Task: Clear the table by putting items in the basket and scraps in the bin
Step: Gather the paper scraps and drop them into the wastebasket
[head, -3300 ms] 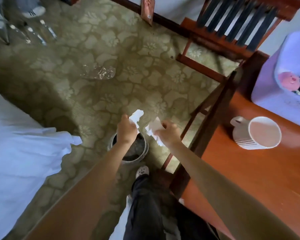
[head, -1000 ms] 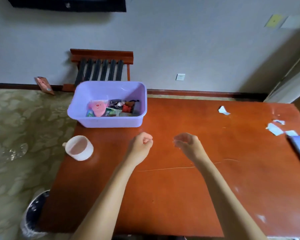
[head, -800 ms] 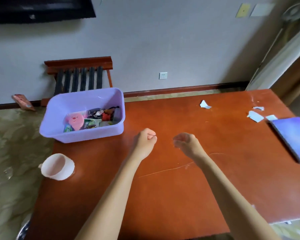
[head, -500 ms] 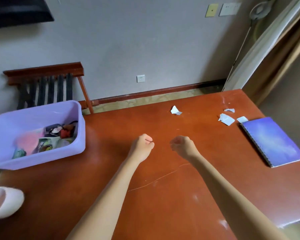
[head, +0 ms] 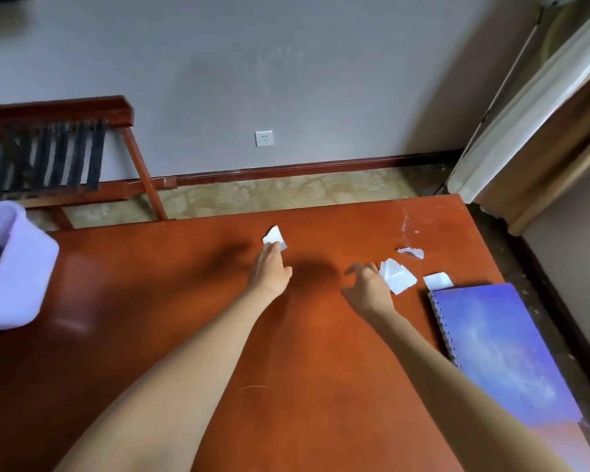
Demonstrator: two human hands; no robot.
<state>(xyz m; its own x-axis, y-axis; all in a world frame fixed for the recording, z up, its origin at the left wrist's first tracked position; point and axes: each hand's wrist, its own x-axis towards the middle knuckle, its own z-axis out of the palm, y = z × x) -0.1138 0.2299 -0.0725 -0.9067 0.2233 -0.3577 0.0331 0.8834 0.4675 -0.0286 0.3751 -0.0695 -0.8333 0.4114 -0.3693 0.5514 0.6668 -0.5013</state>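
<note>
Left hand (head: pixel 270 269) reaches far, palm down, fingers straight together; right hand (head: pixel 367 287), slightly nearer, fingers spread, loosely curved.

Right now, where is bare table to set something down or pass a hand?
Bare table runs wide from the basket to the left hand, with a narrower gap between it and the right hand. Crowded: the far right, three scraps beside the notebook.

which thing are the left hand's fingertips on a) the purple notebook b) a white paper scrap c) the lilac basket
b: the left hand lays straight fingers on a white paper scrap, while the notebook lies off to the right and the basket to the far left.
</note>
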